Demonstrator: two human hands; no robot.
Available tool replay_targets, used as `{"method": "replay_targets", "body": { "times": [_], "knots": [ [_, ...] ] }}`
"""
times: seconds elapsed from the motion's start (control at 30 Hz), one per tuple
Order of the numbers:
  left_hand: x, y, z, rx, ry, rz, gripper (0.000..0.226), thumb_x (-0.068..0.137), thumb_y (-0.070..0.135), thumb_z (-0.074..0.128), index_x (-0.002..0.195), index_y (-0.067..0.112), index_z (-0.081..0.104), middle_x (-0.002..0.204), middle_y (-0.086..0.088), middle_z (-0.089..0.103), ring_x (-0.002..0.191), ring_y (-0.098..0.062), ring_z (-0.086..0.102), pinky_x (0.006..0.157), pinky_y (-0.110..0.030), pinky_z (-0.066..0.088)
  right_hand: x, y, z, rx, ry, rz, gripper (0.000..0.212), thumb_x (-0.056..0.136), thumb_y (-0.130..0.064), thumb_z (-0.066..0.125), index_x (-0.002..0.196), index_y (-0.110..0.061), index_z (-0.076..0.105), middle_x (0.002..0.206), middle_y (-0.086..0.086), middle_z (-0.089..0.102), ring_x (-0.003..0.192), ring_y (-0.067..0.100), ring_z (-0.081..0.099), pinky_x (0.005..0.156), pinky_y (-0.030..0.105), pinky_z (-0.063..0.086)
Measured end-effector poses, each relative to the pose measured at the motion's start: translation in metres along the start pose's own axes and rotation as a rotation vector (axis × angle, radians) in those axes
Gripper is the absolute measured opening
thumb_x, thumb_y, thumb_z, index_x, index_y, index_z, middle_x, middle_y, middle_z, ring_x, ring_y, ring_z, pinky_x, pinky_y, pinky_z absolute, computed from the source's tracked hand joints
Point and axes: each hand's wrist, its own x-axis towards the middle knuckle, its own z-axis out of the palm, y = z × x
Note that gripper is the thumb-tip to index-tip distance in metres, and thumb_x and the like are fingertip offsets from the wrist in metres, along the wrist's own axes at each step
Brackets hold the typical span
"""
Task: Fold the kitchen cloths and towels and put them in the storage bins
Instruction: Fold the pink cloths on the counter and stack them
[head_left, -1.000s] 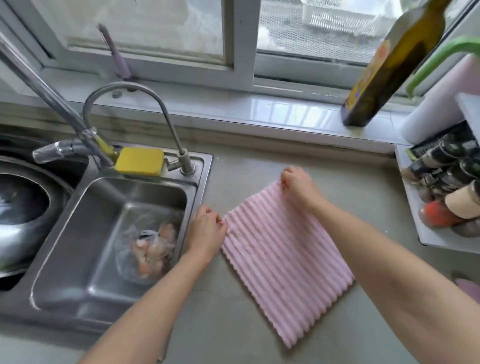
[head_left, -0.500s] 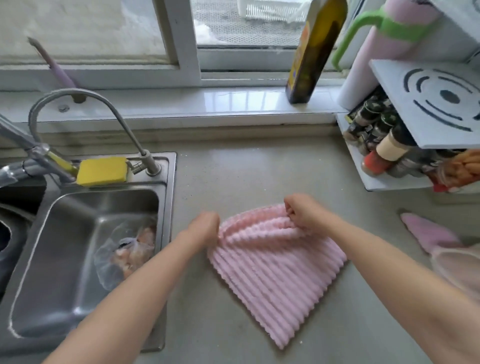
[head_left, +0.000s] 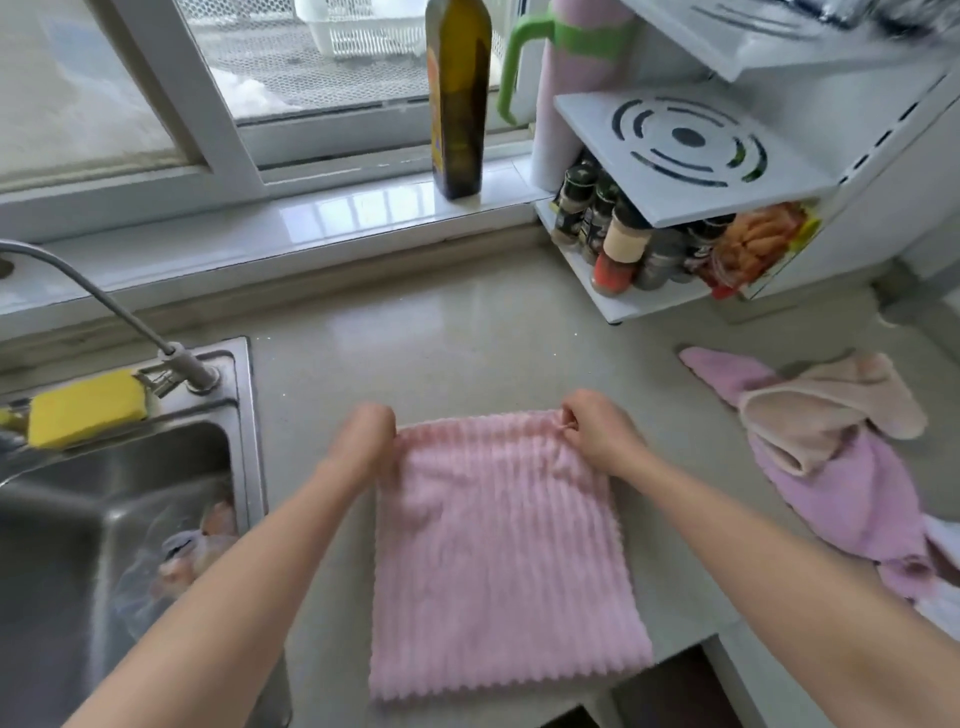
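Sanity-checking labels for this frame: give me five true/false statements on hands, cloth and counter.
1. Both hands grip the pink cloth: left hand, right hand. True.
2. The cloth lies in the sink. False: on the counter, beside the sink.
3. A yellow sponge sits on the sink rim. True.
4. The oil bottle lies on its side. False: it stands upright on the sill.
5. More cloths are stacked folded. False: they lie crumpled.

Head camera looks steeply down, close over the countertop (head_left: 467, 343).
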Motion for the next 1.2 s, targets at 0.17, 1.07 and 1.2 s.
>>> {"method": "replay_targets", "body": {
  "times": [0.17,1.07,1.2],
  "knots": [
    [0.004,0.002,0.004,0.004,0.088,-0.059,0.021,0.089,0.018,0.057,0.082,0.000,0.064,0.093,-0.023,0.067,0.089,-0.037,0.063,0.071,-0.037,0.048,0.007,0.000,0.015,0.017,0.147,-0.052,0.010,0.089,-0.015,0.055,0.088,-0.005,0.057,0.099,0.015,0.056,0.092,0.033,0.055,0.077,0.037,0.039],
    [0.009,0.008,0.010,0.143,0.138,-0.060,0.015,0.088,0.005,0.045,0.088,0.004,0.060,0.095,-0.015,0.063,0.082,-0.031,0.056,0.062,-0.034,0.037,0.031,0.023,-0.020,-0.081,-0.011,-0.151,0.026,0.092,-0.041,0.052,0.075,-0.022,0.049,0.071,-0.007,0.055,0.071,0.016,0.052,0.091,0.033,0.028],
    [0.010,0.003,0.011,0.085,0.133,-0.087,0.012,0.091,0.009,0.046,0.085,0.005,0.055,0.095,-0.016,0.063,0.083,-0.033,0.057,0.063,-0.036,0.041,0.031,0.014,-0.005,-0.025,0.127,0.060,0.020,0.097,-0.036,0.047,0.085,-0.020,0.050,0.080,-0.003,0.058,0.084,0.021,0.057,0.090,0.036,0.033]
  ]
}}
